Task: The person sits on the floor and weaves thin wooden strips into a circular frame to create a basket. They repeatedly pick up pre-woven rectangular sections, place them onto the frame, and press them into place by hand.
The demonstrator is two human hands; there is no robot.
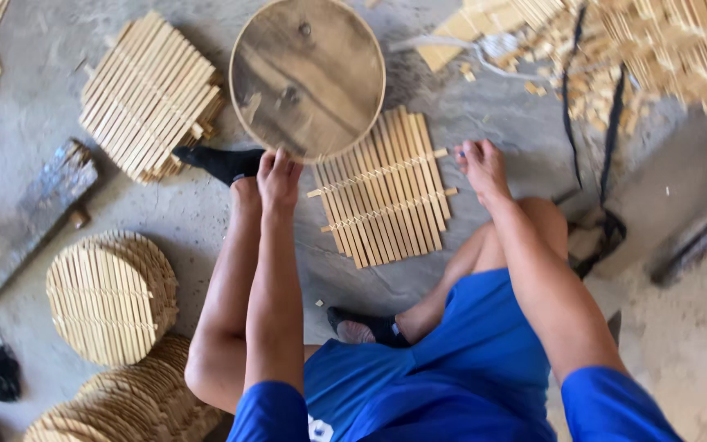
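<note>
A round wooden board (307, 75) lies partly over a square mat of bamboo slats (386, 192) on the concrete floor. My left hand (277, 176) grips the near edge of the round board, fingers curled on its rim. My right hand (481, 166) rests on the right edge of the slat mat, pinching a small blue thing against the end of a cross stick; what it is cannot be made out. I sit with legs bent, in blue shorts and dark socks.
A stack of square slat mats (150, 96) lies at upper left. Round-cut slat mats (112, 295) are piled at lower left, more below them (137, 405). Loose bamboo strips and offcuts (640, 49) fill the upper right. A rough plank (47, 200) lies at left.
</note>
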